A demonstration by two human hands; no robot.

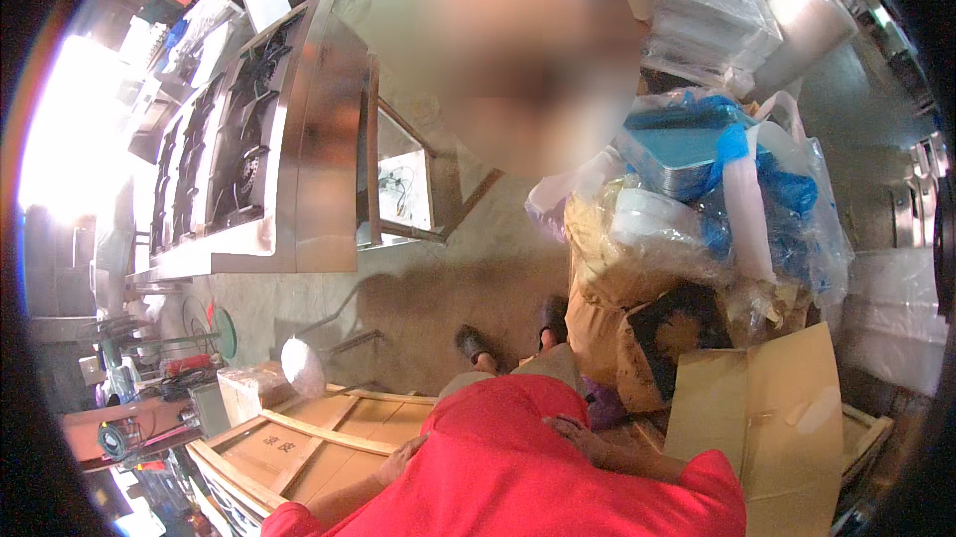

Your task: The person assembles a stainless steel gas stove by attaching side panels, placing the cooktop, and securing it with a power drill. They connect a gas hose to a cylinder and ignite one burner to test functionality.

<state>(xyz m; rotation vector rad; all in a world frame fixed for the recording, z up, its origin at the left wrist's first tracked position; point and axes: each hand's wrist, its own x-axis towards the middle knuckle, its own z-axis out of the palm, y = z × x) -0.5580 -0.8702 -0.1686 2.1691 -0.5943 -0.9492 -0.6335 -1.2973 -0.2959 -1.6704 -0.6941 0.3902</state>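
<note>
My left hand (400, 458) rests low beside the hem of my red shirt (498, 452), close to a wooden-framed crate (329, 437). It holds nothing that I can see, and its fingers lie loosely along the cloth. On the other side, my right hand (580, 439) lies against the shirt near my thigh, fingers stretched out and nothing in them. Both palms are hidden. Past my knees, my dark shoes (475, 343) stand on the floor.
A steel stove with several burners (327, 139) stands at the left, beside a low metal frame (438, 235). To the right are plastic-wrapped blue trays (677, 154), a brown paper-wrapped bundle (597, 273) and an opened cardboard piece (762, 418). A large blurred patch covers the top middle.
</note>
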